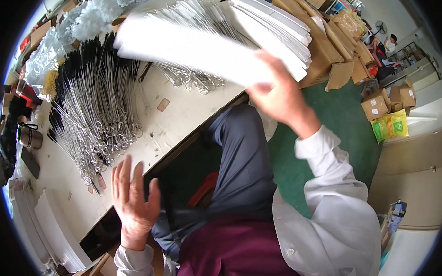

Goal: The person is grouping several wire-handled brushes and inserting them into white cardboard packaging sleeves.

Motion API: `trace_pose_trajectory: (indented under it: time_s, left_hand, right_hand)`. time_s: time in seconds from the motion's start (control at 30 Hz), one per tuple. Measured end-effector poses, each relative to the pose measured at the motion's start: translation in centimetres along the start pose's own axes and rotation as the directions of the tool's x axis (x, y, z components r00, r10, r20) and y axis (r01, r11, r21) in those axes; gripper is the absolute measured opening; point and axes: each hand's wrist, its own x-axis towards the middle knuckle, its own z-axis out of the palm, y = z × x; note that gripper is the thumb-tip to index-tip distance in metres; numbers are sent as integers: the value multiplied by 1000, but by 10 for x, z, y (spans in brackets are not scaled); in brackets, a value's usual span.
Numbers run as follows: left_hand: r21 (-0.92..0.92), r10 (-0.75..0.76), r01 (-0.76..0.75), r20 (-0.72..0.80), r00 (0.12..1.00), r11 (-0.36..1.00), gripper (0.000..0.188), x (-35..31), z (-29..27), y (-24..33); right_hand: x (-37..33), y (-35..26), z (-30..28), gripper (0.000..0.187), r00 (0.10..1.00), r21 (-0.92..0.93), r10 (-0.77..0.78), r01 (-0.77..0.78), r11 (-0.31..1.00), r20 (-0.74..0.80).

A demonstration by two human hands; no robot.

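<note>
Clock positions refer to the head view. The right hand (284, 98), at 1 o'clock, pinches the near end of a long white strip (188, 46) between thumb and fingers. The strip lies between 11 and 12 o'clock, raised at a slant over the worktop (176, 110); it is blurred, so its material cannot be told. The left hand (137, 204), at 8 o'clock, is spread, back upward, fingers slightly apart and thumb pointing to 12 o'clock. It is near the front edge of the worktop; contact with the edge cannot be told.

Worktop contents: a heap of black brushes (100, 101) at 10 o'clock, wire handles fanned and looped ends toward the person; a pile of wire rods (202, 19) at 12 o'clock, partly covered from view by the strip, with ring ends showing below it; a stack of white strips (275, 26) at 1 o'clock, overlapping in a fan. A metal flask (30, 137) stands at 9 o'clock, with a dark flat object (30, 162) just beside it.

Surroundings: an open cardboard box (322, 49) between 1 and 2 o'clock, and a yellow bag (391, 126) at 3 o'clock beyond the green floor (339, 119)
</note>
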Motion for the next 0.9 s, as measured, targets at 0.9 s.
trace_pose_trajectory:
  time_s: [0.9]
  left_hand:
    - [112, -111, 91, 185, 976, 990, 71, 4, 58, -2]
  right_hand:
    - [-77, -135, 116, 39, 939, 359, 188, -288, 888, 289]
